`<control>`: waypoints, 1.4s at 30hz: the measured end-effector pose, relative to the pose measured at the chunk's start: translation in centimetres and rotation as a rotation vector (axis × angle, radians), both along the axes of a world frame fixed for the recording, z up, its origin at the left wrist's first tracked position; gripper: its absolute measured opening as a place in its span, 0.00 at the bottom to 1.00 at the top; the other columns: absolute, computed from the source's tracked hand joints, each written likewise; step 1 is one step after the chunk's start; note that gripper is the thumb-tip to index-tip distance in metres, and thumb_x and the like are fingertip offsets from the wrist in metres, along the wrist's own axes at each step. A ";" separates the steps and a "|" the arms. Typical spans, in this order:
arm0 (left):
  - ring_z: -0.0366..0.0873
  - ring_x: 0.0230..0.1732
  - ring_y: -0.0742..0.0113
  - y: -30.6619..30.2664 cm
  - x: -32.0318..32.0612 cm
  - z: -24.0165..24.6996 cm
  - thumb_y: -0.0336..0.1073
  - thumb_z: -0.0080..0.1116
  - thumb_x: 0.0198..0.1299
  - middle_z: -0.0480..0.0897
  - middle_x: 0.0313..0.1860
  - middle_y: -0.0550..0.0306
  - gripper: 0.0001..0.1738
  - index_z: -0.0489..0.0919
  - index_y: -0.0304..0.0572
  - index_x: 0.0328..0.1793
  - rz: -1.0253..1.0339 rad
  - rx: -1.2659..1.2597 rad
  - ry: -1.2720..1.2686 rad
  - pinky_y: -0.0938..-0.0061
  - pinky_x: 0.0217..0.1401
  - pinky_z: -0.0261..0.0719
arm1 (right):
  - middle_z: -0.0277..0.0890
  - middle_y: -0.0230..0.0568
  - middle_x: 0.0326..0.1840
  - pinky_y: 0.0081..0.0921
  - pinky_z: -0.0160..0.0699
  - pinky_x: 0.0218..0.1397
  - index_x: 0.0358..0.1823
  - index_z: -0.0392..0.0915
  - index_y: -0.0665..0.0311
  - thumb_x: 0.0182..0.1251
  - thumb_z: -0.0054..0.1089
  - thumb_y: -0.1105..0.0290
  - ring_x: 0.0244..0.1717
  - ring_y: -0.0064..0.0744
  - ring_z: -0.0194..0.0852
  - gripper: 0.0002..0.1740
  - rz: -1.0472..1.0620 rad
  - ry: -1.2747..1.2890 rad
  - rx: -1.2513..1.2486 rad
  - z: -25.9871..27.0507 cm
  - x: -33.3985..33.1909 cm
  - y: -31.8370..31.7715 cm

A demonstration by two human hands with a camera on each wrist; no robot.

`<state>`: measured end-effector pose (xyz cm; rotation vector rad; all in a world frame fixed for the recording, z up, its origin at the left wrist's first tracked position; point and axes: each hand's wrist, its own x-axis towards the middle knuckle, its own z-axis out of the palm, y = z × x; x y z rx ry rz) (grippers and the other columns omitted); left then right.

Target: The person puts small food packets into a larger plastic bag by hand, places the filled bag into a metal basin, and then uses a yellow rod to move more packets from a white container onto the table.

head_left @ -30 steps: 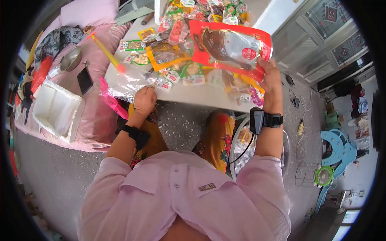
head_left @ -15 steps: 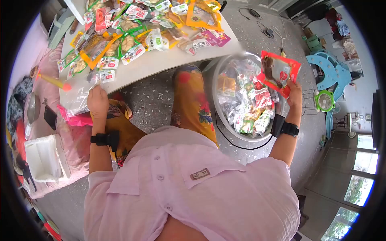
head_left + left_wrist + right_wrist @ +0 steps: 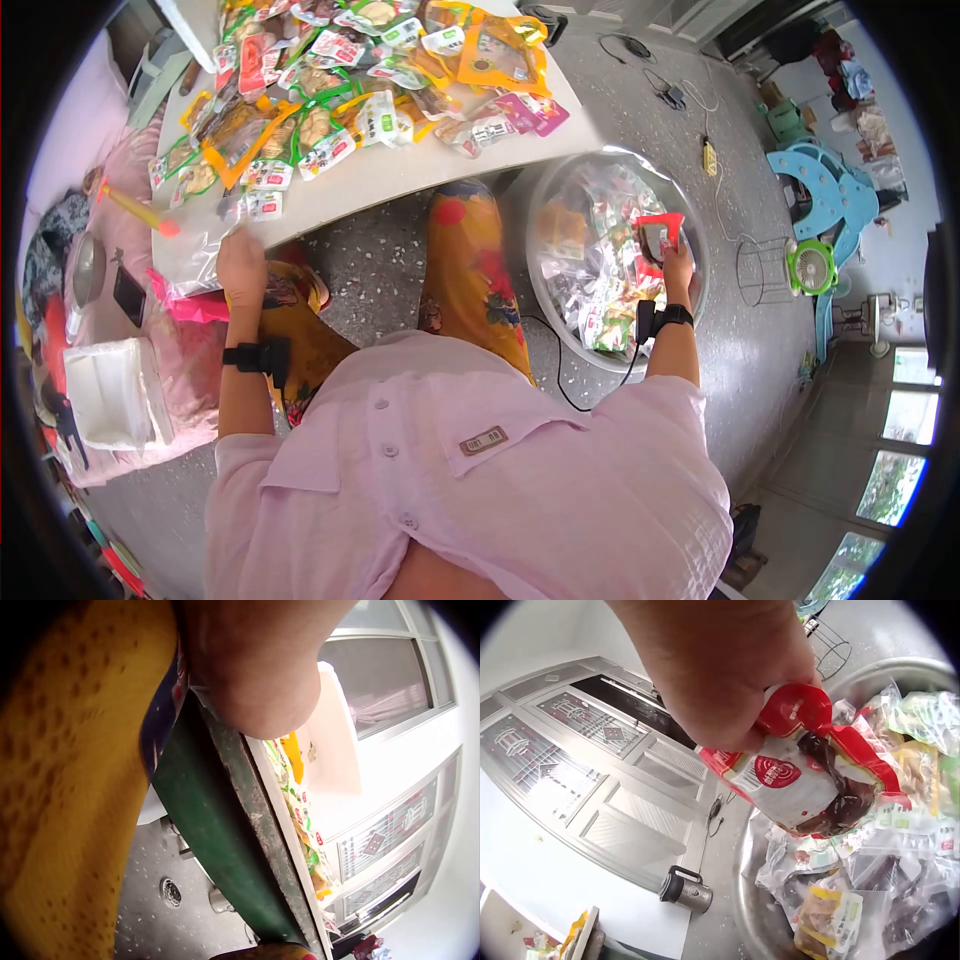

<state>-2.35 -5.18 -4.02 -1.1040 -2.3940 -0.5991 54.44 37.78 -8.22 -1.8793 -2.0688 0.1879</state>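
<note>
My right hand (image 3: 678,268) grips a red-edged food packet (image 3: 810,769) by one end, over the large metal basin (image 3: 535,240). A clear window in the packet shows dark brown food. The basin is full of plastic-wrapped food packets (image 3: 605,290), some of them yellow-edged. At the table's near left corner, my left hand (image 3: 242,268) has curled fingers on the edge of a clear plastic bag (image 3: 190,245). The left wrist view shows the side of that hand (image 3: 262,682) near the table edge, its fingertips hidden.
Many food packets (image 3: 320,125) lie heaped on the white table (image 3: 350,190). Left of it, a pink-covered bed (image 3: 190,370) holds a white foam box (image 3: 115,395), a phone (image 3: 128,295) and a metal bowl (image 3: 88,268). A green fan (image 3: 810,267) stands at the right.
My right hand has carried the red packet from above the table out to the right, then back left and down over the basin. The left hand stays at the clear bag.
</note>
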 end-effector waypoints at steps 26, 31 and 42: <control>0.71 0.27 0.56 -0.7 0.2 0.9 0.29 0.53 0.39 0.70 0.23 0.54 0.07 0.73 0.41 0.29 -0.055 0.243 0.087 0.65 0.30 0.71 | 0.67 0.44 0.51 0.45 0.58 0.53 0.41 0.72 0.60 0.49 0.49 0.70 0.55 0.40 0.63 0.15 1.511 0.161 0.610 11.8 -56.0 -22.6; 0.71 0.27 0.56 -0.9 -0.1 0.4 0.29 0.54 0.39 0.70 0.24 0.54 0.09 0.73 0.42 0.31 -0.085 0.261 0.082 0.65 0.30 0.71 | 0.71 0.39 0.43 0.46 0.59 0.49 0.37 0.73 0.59 0.49 0.48 0.70 0.49 0.37 0.67 0.12 1.545 -0.002 0.665 10.2 -59.8 -22.5; 0.71 0.29 0.57 -0.8 0.0 0.5 0.30 0.54 0.38 0.70 0.24 0.55 0.09 0.72 0.42 0.30 -0.076 0.267 0.088 0.65 0.30 0.69 | 0.71 0.52 0.27 0.36 0.68 0.35 0.33 0.71 0.64 0.55 0.48 0.66 0.32 0.48 0.71 0.09 1.422 0.344 0.208 22.1 -57.3 -19.9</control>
